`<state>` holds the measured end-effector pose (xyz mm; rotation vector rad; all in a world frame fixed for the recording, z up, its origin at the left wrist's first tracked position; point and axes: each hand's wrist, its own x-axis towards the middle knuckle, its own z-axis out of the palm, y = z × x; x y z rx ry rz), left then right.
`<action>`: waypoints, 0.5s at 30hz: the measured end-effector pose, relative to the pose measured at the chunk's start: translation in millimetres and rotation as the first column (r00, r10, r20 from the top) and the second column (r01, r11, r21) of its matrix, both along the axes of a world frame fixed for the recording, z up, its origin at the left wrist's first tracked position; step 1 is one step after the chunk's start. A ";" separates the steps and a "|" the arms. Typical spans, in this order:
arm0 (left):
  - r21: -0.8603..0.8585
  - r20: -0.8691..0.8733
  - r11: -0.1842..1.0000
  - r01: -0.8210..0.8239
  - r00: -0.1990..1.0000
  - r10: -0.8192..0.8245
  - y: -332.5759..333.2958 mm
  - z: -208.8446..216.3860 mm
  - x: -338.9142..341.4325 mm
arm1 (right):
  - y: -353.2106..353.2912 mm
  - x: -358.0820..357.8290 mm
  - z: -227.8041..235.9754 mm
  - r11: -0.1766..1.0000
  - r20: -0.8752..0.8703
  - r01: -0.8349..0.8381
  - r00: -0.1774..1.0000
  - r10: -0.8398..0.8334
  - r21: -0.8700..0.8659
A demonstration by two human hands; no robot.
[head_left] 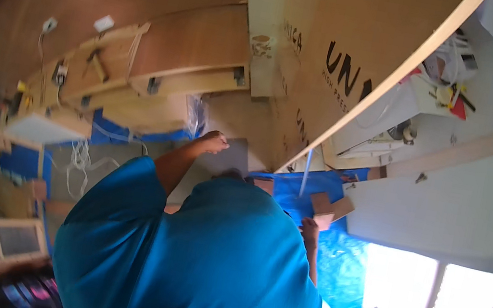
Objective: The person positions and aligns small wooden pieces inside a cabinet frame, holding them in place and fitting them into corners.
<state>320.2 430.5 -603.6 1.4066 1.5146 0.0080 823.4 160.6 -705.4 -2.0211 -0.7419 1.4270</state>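
My left hand (pixel 214 142) is raised ahead of my body, its fingers curled closed. Whatever it may hold is too small or hidden to make out. Just beyond and below it lies a flat grey piece (pixel 234 155). On the other side, my right hand (pixel 309 229) hangs low with its fingers bent. It is beside some brown blocks (pixel 324 208) on a blue plastic sheet (pixel 334 255); whether it touches them or grips anything does not show clearly. A large brown board (pixel 372 38) with dark lettering stands upright ahead of me.
Along the left runs a wooden bench (pixel 193 42) bearing a hammer (pixel 100 65) and a plug with cords (pixel 61 74). White cable (pixel 80 161) lies coiled below. Tools (pixel 457 99) sit on a pale surface behind the board. A pale panel (pixel 449 203) stands at the right near bright windows.
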 end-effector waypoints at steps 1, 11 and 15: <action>-0.016 0.117 0.996 -0.084 0.989 0.086 -40.3 -22.3 -19.6 | 5.1 2.4 35.3 0.989 0.075 -0.145 0.987 0.144 0.008; -0.164 -0.166 0.986 -0.008 0.986 -0.019 -279.7 -58.4 53.1 | -102.0 245.3 -23.4 0.934 -0.171 -0.043 0.985 -0.019 -0.355; -0.199 -0.203 0.937 -0.286 0.948 0.246 -331.6 -38.5 70.3 | -47.2 244.2 9.1 0.943 -0.218 -0.103 0.975 0.034 -0.316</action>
